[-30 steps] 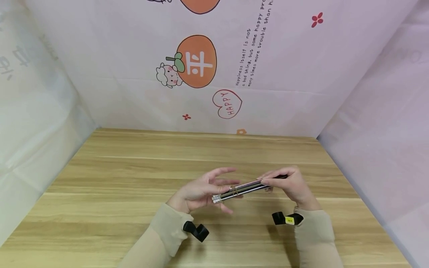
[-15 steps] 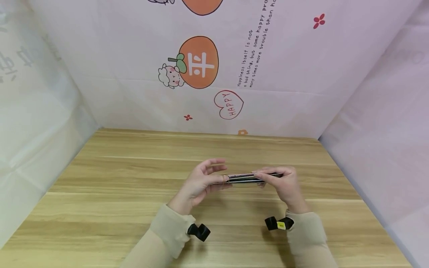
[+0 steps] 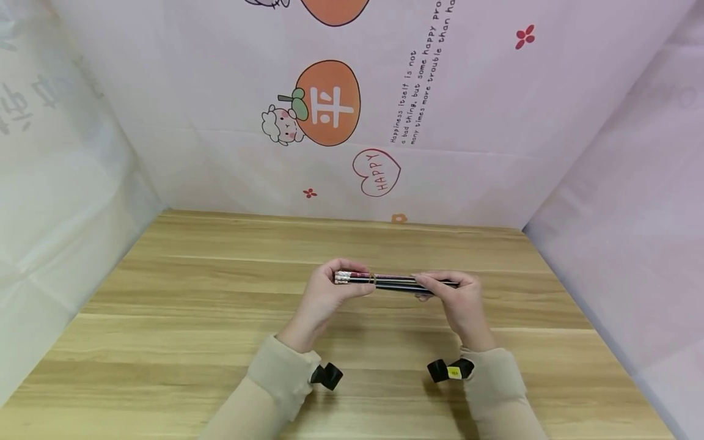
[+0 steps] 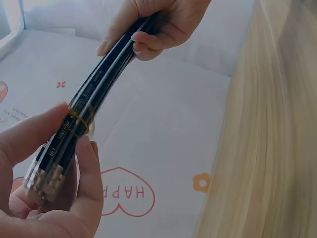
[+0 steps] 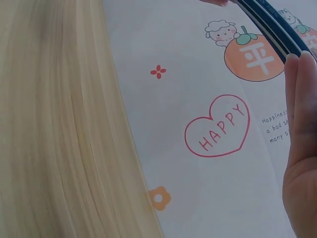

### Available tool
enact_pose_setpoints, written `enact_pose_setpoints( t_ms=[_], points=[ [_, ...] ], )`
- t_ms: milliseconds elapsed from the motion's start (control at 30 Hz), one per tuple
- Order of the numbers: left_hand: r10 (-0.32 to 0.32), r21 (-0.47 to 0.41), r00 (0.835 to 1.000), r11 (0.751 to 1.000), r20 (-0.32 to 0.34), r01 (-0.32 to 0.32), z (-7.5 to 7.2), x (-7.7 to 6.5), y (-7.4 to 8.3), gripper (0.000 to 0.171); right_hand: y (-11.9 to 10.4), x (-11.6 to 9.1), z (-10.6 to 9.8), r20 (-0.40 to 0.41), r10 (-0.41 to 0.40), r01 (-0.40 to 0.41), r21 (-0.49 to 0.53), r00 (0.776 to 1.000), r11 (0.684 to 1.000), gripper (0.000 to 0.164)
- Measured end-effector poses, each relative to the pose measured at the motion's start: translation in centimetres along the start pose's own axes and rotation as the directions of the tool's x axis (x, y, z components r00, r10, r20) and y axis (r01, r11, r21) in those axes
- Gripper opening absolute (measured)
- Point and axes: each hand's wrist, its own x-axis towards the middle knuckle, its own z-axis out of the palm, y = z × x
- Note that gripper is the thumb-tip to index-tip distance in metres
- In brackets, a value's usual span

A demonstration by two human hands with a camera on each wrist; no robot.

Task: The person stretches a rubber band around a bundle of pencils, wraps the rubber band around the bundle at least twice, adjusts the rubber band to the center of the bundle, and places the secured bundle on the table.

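A bundle of dark pencils is held level above the table, bound by a thin yellowish rubber band. My left hand pinches the bundle at the band, with thumb and fingers on either side of it. The silvery eraser ends lie within that hand's curl. My right hand grips the other end, and its fingers hide the pencil tips. In the right wrist view only part of the bundle shows, with the right-hand fingers against it.
The wooden table lies beneath both hands. White printed sheeting rises behind it and along both sides. A small black camera is on the left wrist, another black camera on the right.
The bundle has risen and turned from slanted to nearly level. My left hand's spread fingers have closed in around the banded end. The right hand has moved slightly left, still holding its end.
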Motion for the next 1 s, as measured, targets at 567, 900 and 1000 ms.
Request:
enact_pose_setpoints(
  t_ms=[567,900,1000],
  points=[
    [0.116,0.143,0.984,0.98,0.137,-0.135,-1.5,0.2,0.4,0.036,-0.4,0.2,-0.9,0.204,0.109,-0.156,0.23,0.973,0.961,0.03],
    [0.173,0.08,0.973,0.979,0.152,-0.187,-0.7,0.1,-0.6,0.038,-0.6,0.1,0.4,0.252,0.097,-0.15,0.202,0.963,0.968,0.029],
    [0.19,0.061,0.971,0.978,0.142,-0.201,-0.5,0.2,-0.8,0.038,-0.7,0.0,0.9,0.252,0.087,-0.142,0.206,0.964,0.968,0.027]
  ],
)
